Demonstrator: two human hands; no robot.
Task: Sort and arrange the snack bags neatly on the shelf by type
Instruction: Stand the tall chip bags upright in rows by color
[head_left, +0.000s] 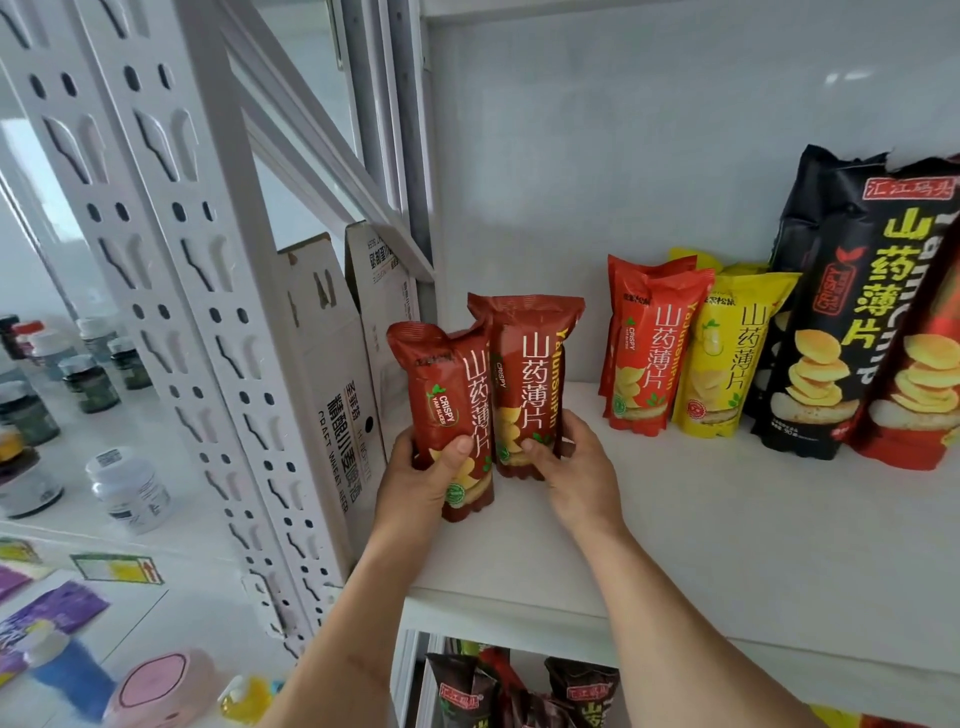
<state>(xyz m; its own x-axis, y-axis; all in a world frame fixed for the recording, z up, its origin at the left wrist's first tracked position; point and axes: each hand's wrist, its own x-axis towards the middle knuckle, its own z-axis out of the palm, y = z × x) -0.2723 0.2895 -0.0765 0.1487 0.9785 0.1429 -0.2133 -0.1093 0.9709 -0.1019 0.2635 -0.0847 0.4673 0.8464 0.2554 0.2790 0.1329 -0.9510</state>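
I see white shelf (727, 519), grey wall, bottles at 9 o'clock, my left hand (421, 473) gripping left dark-red bag (457, 410), right hand (571, 467) gripping right dark-red bag (530, 374), 2 upright, touching

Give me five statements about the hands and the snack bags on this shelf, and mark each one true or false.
1. Each hand grips a dark red bag: left hand the left dark red bag, right hand the right dark red bag. True.
2. The yellow bag lies flat. False: it stands upright.
3. The large black bag stands right of the yellow one. True.
4. Both hands are empty. False: each holds a bag.
5. The bright red bag touches the held bags. False: bare shelf separates them.
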